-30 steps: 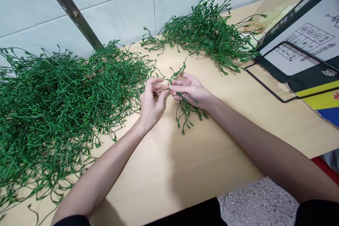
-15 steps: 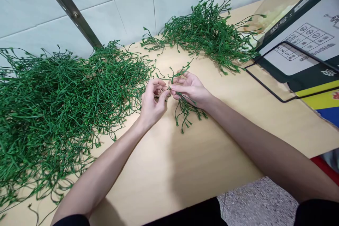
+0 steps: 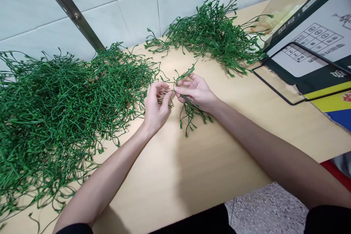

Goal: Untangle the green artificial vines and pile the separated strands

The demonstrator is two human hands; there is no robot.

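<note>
My right hand (image 3: 199,93) is closed around a small bunch of thin green plastic plant stems (image 3: 192,113). Its branched tips hang below the palm, and a few rise above the fingers. Close on its left, my left hand (image 3: 155,106) pinches a thin green stem between thumb and forefinger, where the fingertips of both hands almost meet. How this stem joins the bunch is too small to make out. A large tangled heap of the same stems (image 3: 68,109) spreads beside my left forearm.
A smaller heap of green stems (image 3: 216,36) lies by the tiled wall (image 3: 137,11). At the right stand a printed box (image 3: 309,44), a black wire frame (image 3: 276,89) and a clear plastic bag (image 3: 276,0). A metal post (image 3: 74,14) rises behind the wooden table (image 3: 153,186).
My left hand has drawn slightly left, away from the right hand, with its pinch kept. The right hand still holds the bunch, and the whole view has shifted a little.
</note>
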